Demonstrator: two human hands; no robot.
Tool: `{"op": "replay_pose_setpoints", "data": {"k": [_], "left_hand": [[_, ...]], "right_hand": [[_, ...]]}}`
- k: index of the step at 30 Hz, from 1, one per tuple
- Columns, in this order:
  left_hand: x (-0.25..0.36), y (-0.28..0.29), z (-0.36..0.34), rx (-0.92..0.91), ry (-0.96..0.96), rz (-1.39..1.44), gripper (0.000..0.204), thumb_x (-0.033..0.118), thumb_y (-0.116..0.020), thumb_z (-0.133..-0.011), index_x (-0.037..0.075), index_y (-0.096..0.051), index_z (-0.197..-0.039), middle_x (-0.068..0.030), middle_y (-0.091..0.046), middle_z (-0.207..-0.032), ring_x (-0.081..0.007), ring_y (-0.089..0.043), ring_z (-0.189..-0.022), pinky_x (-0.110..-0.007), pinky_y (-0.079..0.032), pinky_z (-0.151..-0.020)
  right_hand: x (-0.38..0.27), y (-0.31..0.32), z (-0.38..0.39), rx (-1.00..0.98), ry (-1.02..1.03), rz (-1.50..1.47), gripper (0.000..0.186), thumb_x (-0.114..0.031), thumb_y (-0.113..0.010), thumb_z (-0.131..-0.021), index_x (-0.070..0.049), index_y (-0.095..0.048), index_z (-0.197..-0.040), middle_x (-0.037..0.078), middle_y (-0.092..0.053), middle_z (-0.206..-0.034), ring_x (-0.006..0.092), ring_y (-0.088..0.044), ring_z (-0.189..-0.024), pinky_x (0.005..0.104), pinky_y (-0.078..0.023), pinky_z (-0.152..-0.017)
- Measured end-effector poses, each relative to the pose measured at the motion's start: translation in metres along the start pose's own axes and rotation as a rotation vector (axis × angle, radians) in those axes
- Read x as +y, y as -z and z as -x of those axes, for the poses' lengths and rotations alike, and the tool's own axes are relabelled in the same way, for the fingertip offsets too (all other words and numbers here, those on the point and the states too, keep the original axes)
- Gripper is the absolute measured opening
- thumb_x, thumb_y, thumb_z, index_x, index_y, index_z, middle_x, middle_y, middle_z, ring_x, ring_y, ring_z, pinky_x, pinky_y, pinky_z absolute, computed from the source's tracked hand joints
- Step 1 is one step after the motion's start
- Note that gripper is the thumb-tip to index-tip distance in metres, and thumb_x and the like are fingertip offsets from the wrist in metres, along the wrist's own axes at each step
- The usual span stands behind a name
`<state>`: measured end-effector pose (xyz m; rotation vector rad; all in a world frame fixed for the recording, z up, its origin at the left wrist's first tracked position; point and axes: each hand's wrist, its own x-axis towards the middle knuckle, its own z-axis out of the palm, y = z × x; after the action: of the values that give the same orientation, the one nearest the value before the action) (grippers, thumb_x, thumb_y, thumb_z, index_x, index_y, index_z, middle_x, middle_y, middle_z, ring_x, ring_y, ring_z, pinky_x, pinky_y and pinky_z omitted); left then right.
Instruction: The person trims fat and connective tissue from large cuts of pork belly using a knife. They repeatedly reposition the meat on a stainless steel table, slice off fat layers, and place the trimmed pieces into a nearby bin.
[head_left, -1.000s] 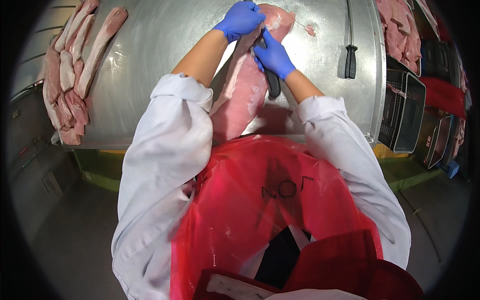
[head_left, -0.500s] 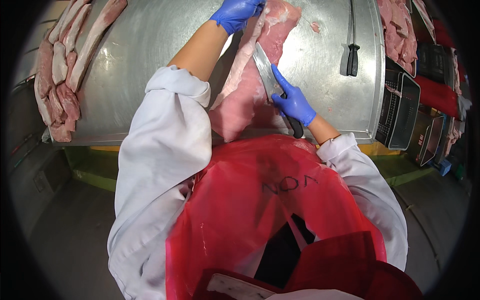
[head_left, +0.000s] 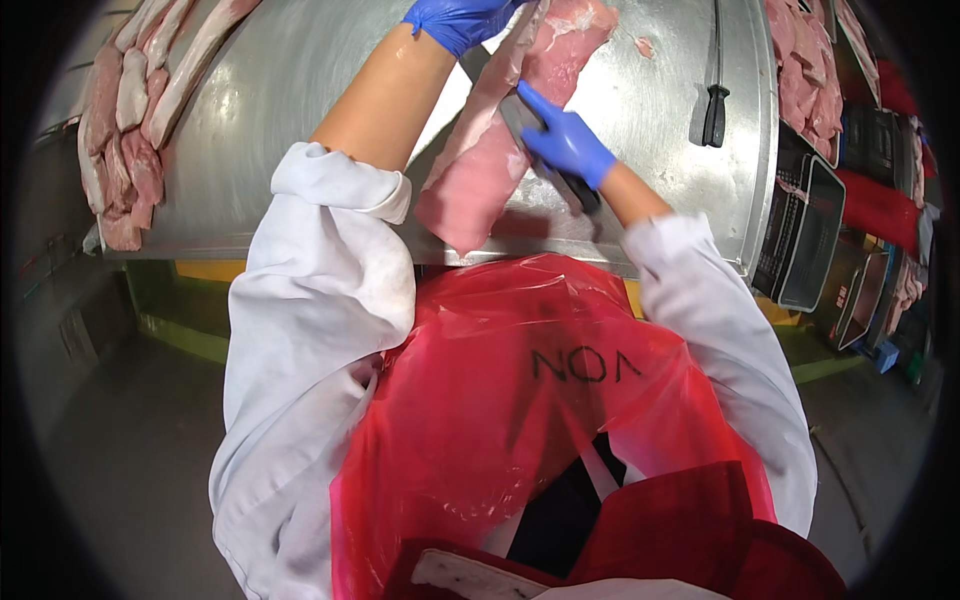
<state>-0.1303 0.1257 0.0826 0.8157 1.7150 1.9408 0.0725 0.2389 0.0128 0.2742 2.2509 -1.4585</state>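
**Trimming a pork cut at the steel table, head view**

Since the earlier frame the right hand (head_left: 566,143) has drawn slightly back up the cut, and the view has shifted so that the long pale-pink pork cut (head_left: 490,160) reaches lower toward the near table edge. The steel table (head_left: 270,110) carries the cut lengthwise, its near end just overhanging the front rim and its far end at the top of the view. A row of trimmed meat strips (head_left: 125,130) lies along the left edge, well apart from the hands. A second knife with a black handle (head_left: 714,100) lies on the table to the right, untouched, and a small meat scrap (head_left: 645,46) lies near it. Beyond the right rim stand dark crates (head_left: 805,235) and more meat pieces (head_left: 805,80). The red plastic apron (head_left: 540,400) and white sleeves hide the table's near underside. The right hand, in a blue glove, is closed around the dark handle of a knife (head_left: 545,150), whose blade lies against the cut. The left hand (head_left: 455,20), also gloved, grips the upper part of the cut, fingers curled; its top is cropped.
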Motion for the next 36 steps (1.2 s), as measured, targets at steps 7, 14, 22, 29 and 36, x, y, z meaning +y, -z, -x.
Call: {"op": "replay_pose_setpoints", "data": {"k": [7, 14, 22, 29, 36], "left_hand": [[0.057, 0.036, 0.051, 0.201, 0.017, 0.421, 0.015, 0.014, -0.054, -0.1, 0.008, -0.063, -0.09, -0.0013, -0.06, -0.078, -0.0087, -0.052, -0.066, -0.022, -0.042, -0.059], [0.109, 0.057, 0.118, 0.462, -0.151, 0.583, 0.009, 0.013, -0.057, -0.1, 0.008, -0.061, -0.094, -0.0002, -0.059, -0.082, -0.0073, -0.053, -0.068, -0.02, -0.041, -0.058], [0.242, 0.058, 0.242, 0.644, -0.475, 0.611, 0.004, -0.001, -0.047, -0.079, -0.003, -0.05, -0.082, -0.0033, -0.043, -0.074, -0.0122, -0.04, -0.065, -0.028, -0.038, -0.065], [0.305, 0.033, 0.382, 1.414, -0.449, -0.277, 0.009, -0.002, -0.059, -0.077, -0.002, -0.065, -0.085, -0.0075, -0.061, -0.081, -0.0146, -0.056, -0.078, -0.027, -0.043, -0.066], [0.058, 0.016, 0.327, 0.693, 0.407, -0.96, 0.065, 0.035, -0.084, -0.077, 0.003, -0.06, -0.129, -0.0169, -0.061, -0.123, -0.0302, -0.062, -0.111, -0.04, -0.053, -0.093]], "right_hand": [[0.052, -0.023, 0.075, -0.168, 0.36, 0.136, 0.076, -0.019, -0.057, -0.093, -0.031, -0.022, -0.16, 0.02, -0.066, -0.074, 0.0318, -0.065, -0.061, 0.0403, -0.054, -0.069], [0.014, -0.025, 0.018, -0.272, 0.361, 0.367, 0.073, -0.018, -0.056, -0.093, -0.029, -0.026, -0.159, 0.025, -0.068, -0.086, 0.041, -0.067, -0.072, 0.0445, -0.054, -0.075], [-0.014, -0.082, -0.015, -0.354, 0.492, 0.549, 0.065, -0.017, -0.051, -0.094, -0.021, -0.03, -0.156, 0.023, -0.069, -0.096, 0.0376, -0.07, -0.08, 0.0462, -0.056, -0.076], [-0.001, -0.027, 0.05, -0.445, 0.28, 0.428, 0.069, -0.028, -0.056, -0.096, -0.031, -0.025, -0.158, 0.025, -0.069, -0.112, 0.0378, -0.07, -0.096, 0.0439, -0.053, -0.089], [0.05, 0.128, 0.111, -0.327, 0.025, 0.095, 0.081, -0.004, -0.058, -0.089, -0.03, -0.028, -0.159, 0.005, -0.064, -0.072, 0.0084, -0.054, -0.051, 0.0268, -0.05, -0.055]]}}
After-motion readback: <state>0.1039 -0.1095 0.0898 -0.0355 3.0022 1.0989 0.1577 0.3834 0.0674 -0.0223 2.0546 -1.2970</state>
